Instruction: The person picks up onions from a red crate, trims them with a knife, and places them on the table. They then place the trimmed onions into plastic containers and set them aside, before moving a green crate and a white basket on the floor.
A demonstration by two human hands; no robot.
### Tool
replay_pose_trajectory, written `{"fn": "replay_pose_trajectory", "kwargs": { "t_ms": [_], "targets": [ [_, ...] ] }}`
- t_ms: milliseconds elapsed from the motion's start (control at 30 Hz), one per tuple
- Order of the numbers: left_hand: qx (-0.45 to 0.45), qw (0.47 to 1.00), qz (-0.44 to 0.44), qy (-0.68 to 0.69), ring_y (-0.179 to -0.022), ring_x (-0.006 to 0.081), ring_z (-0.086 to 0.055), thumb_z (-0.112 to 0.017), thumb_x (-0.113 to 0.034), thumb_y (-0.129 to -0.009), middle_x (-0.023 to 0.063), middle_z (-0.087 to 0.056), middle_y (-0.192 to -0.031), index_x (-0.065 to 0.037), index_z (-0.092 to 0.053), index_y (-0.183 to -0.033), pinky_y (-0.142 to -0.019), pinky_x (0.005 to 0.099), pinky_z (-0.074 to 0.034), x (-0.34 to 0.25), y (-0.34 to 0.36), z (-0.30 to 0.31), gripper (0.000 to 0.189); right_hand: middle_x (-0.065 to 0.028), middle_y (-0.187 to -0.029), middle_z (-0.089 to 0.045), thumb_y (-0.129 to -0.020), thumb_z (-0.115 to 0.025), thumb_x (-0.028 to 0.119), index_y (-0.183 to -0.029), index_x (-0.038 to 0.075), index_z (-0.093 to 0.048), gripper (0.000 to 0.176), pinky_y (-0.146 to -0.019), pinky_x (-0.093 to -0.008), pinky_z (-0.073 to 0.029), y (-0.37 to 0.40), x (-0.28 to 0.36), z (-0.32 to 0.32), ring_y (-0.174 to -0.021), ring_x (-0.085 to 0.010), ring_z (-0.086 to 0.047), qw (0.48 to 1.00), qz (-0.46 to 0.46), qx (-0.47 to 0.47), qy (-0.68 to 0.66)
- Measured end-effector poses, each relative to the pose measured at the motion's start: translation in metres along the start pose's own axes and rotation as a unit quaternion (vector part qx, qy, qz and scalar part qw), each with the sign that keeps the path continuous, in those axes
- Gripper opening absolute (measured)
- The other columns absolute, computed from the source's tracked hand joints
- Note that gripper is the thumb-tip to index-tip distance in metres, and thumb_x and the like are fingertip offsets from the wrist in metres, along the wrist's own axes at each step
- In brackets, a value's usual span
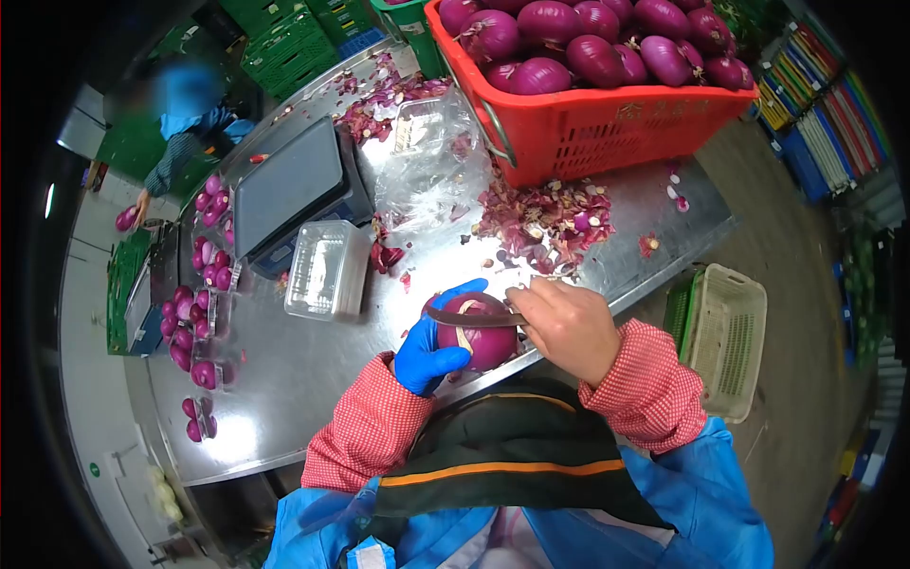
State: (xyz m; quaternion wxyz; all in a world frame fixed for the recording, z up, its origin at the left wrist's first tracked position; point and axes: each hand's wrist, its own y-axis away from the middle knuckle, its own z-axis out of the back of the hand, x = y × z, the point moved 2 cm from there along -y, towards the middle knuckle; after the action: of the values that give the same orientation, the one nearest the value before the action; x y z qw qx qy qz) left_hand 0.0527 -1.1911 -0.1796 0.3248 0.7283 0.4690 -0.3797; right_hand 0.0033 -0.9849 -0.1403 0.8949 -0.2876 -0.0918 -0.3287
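My left hand (428,353), in a blue glove, is closed around a large red onion (488,348) at the table's near edge. In my bare right hand (569,322) is a knife (474,320), its dark blade lying across the top of the onion toward the gloved fingers. A pale strip of skin shows on the onion below the blade. Loose onion peel (550,223) is heaped on the table just beyond my hands. To the left stands a stack of clear plastic trays (327,270).
A red basket (597,123) full of red onions stands at the far right of the metal table (284,398). Behind the trays is a scale (289,185), beside a crumpled plastic bag (431,180). Packed onions (204,375) line the left edge, near a co-worker (185,123). A pale crate (730,332) is at right.
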Motion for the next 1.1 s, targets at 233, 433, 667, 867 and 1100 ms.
{"fn": "replay_pose_trajectory", "kwargs": {
  "t_ms": [233, 433, 667, 867, 1100],
  "targets": [
    [0.002, 0.999, -0.002, -0.033, -0.125, 0.0239, -0.051, -0.082, -0.024, -0.069, 0.0125, -0.051, -0.135, -0.001, -0.035, -0.144, -0.107, 0.0382, -0.040, -0.003, 0.003, -0.001, 0.092, -0.0058, -0.083, -0.058, -0.071, -0.068, 0.007, -0.101, 0.007, -0.062, 0.031, -0.060, -0.0334, -0.051, 0.019, -0.018, -0.013, -0.072, -0.0223, -0.062, 0.999, -0.037, -0.014, -0.005],
    [0.013, 0.998, 0.005, -0.060, -0.124, 0.0237, -0.052, -0.083, -0.020, -0.068, 0.0122, -0.051, -0.134, -0.002, -0.035, -0.144, -0.106, 0.0385, -0.041, -0.002, -0.002, -0.007, 0.092, -0.0065, -0.086, -0.059, -0.069, -0.070, 0.007, -0.106, 0.007, -0.063, 0.038, -0.063, -0.0342, -0.052, 0.027, -0.013, -0.019, -0.075, -0.0232, -0.063, 0.997, -0.072, -0.028, 0.003],
    [-0.031, 0.995, -0.001, -0.093, -0.124, 0.0240, -0.052, -0.087, -0.015, -0.063, 0.0122, -0.051, -0.133, -0.004, -0.036, -0.144, -0.107, 0.0387, -0.041, -0.009, 0.000, -0.005, 0.096, -0.0125, -0.089, -0.064, -0.080, -0.071, 0.014, -0.111, 0.003, -0.061, 0.034, -0.069, -0.0357, -0.052, 0.040, -0.027, -0.028, -0.080, -0.0291, -0.066, 0.953, -0.200, -0.017, -0.225],
    [-0.042, 0.981, -0.014, -0.191, -0.125, 0.0243, -0.050, -0.090, -0.017, -0.062, 0.0128, -0.047, -0.137, -0.004, -0.037, -0.143, -0.108, 0.0379, -0.040, 0.003, -0.004, -0.003, 0.098, -0.0061, -0.080, -0.062, -0.087, -0.070, 0.018, -0.101, 0.000, -0.062, 0.023, -0.073, -0.0323, -0.049, -0.004, -0.011, -0.019, -0.077, -0.0151, -0.059, 0.866, -0.211, 0.031, -0.453],
    [-0.164, 0.950, -0.021, -0.263, -0.119, 0.0240, -0.054, -0.088, -0.016, -0.065, 0.0137, -0.047, -0.133, -0.008, -0.037, -0.144, -0.099, 0.0359, -0.048, 0.008, -0.003, 0.026, 0.095, -0.0009, -0.072, -0.059, -0.091, -0.066, 0.016, -0.091, 0.004, -0.062, 0.013, -0.051, -0.0226, -0.043, 0.010, -0.012, -0.007, -0.056, -0.0066, -0.053, 0.674, -0.321, 0.173, -0.643]
  ]
}}
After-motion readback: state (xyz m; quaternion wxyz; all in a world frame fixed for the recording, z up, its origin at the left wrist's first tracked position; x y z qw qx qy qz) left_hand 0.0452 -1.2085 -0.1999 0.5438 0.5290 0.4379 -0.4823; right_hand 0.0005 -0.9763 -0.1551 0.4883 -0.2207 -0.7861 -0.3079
